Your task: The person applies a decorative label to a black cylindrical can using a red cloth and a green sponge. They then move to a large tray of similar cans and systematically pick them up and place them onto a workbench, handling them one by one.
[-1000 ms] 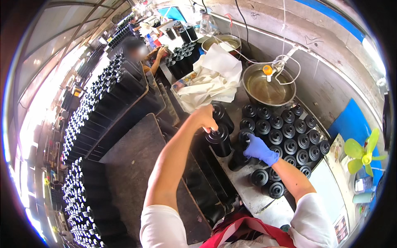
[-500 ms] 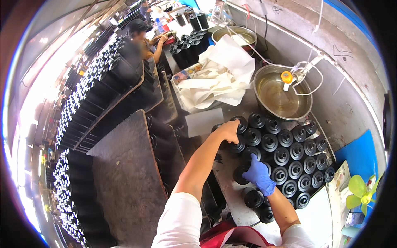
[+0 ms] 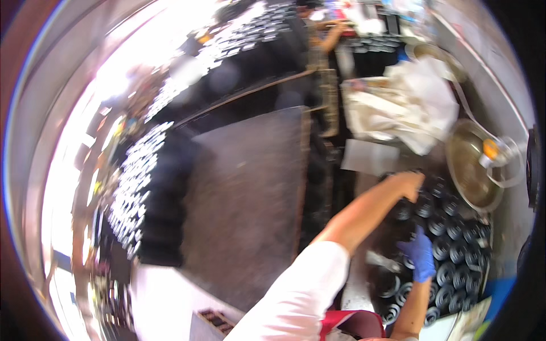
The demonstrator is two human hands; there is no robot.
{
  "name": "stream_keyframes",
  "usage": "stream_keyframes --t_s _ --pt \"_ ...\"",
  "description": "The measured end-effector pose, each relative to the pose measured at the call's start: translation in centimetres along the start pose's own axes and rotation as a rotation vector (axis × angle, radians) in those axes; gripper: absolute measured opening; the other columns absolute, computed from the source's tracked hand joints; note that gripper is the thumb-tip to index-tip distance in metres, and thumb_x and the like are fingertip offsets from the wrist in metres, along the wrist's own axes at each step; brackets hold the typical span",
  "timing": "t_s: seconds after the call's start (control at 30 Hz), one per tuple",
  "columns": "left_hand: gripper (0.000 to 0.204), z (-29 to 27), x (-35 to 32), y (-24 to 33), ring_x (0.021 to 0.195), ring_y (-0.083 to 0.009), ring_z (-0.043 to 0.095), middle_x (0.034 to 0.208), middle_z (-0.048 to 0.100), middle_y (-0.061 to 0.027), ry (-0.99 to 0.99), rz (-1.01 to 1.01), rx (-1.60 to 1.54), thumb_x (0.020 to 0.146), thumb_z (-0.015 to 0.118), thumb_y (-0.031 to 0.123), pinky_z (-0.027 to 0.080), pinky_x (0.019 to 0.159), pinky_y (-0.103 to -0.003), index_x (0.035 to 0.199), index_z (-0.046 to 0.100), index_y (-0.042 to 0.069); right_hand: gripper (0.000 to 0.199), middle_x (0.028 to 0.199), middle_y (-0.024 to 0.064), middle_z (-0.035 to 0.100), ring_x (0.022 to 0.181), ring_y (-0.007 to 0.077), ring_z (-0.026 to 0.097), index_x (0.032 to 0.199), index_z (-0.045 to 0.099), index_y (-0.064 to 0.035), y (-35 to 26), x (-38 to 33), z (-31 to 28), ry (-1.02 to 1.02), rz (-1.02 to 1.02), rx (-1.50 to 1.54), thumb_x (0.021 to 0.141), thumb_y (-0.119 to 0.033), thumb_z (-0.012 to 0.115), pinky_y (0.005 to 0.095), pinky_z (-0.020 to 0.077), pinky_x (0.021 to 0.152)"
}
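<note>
Many black cylinders (image 3: 445, 269) with round, ringed tops stand packed upright on the work surface at the right. My bare left hand (image 3: 410, 184) reaches over their far left edge, fingers bent down and closed around a dark cylinder top; the fingertips are partly hidden. Closer to me, my right hand (image 3: 421, 257), in a blue glove, is closed at the near left side of the group, against a dark, smeared cylinder shape. Motion blur softens both hands and the cylinder tops.
A large dark board (image 3: 244, 210) lies left of my arm, with rows of black cylinders (image 3: 162, 210) beyond it. Crumpled off-white cloth or paper (image 3: 398, 108), a flat pale sheet (image 3: 369, 157) and a metal basin (image 3: 472, 170) are farther off. Another person's arm (image 3: 333, 37) shows at the top.
The view has swung left, so the cylinders, basin and both hands sit farther right in the picture and more of the board shows. Both hands stay at the cylinders' left edge.
</note>
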State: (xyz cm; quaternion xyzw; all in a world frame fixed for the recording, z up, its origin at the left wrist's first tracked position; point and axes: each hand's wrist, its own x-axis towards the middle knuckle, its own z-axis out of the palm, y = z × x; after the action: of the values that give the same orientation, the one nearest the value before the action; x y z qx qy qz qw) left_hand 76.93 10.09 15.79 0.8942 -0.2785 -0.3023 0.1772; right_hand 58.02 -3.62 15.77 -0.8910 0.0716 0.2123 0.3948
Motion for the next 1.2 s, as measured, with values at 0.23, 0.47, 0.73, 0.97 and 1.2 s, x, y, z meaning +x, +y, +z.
stream_keyframes --t_s 0.23,0.47,0.73,0.97,1.2 --pt "0.045 -0.8 -4.0 3.4 0.096 -0.0319 0.064 0.097 0.068 -0.0174 -0.044 0.077 0.144 0.058 0.08 0.027 0.051 0.082 -0.041 0.094 0.07 0.002 0.075 0.109 0.0251 0.062 0.103 0.0388 0.059 0.129 0.044 0.0013 -0.3 -1.0 0.3 0.112 -0.038 -0.191 0.066 -0.021 0.078 0.0416 0.048 0.084" --pt "0.041 -8.4 -22.4 7.6 0.097 -0.0322 0.063 0.101 0.066 -0.0172 0.101 0.026 0.286 0.064 0.077 0.026 0.052 0.079 -0.041 0.099 0.069 0.004 0.042 0.09 0.0142 0.067 0.087 0.03 0.064 0.115 0.058 0.0014 -10.5 -8.4 -2.9 -0.031 -0.069 -0.163 0.079 -0.017 0.067 0.0382 0.0489 0.08" --pt "0.064 -11.2 -66.9 6.2 0.11 -0.0328 0.056 0.119 0.057 -0.0189 0.481 -0.313 0.113 0.077 0.069 0.02 0.049 0.085 -0.043 0.132 0.041 0.003 0.049 0.081 0.0007 0.057 0.074 0.0071 0.055 0.118 0.055 0.0049 -35.4 -20.9 2.1 -0.541 -0.737 0.238 0.072 0.002 0.07 0.0236 0.0473 0.071" --pt "0.087 1.5 -92.9 -5.6 0.111 -0.0322 0.05 0.118 0.049 -0.0179 1.127 -0.765 0.23 0.069 0.082 0.026 0.041 0.098 -0.04 0.141 0.035 0.009 0.048 0.1 0.0107 0.062 0.094 0.0191 0.059 0.114 0.06 0.0017 -57.0 -29.4 19.5 -0.585 -1.607 0.003 0.072 -0.014 0.076 0.0305 0.0472 0.085" --pt "0.069 2.8 -94.4 -8.8 0.098 -0.0291 0.056 0.101 0.056 -0.0179 1.031 -0.599 0.168 0.074 0.072 0.03 0.048 0.085 -0.037 0.133 0.046 0.006 0.048 0.093 0.0129 0.067 0.086 0.0234 0.065 0.11 0.065 -0.0026 -67.9 -28.5 35.2 -0.742 -1.531 -0.64 0.07 -0.027 0.074 0.0336 0.0512 0.078"
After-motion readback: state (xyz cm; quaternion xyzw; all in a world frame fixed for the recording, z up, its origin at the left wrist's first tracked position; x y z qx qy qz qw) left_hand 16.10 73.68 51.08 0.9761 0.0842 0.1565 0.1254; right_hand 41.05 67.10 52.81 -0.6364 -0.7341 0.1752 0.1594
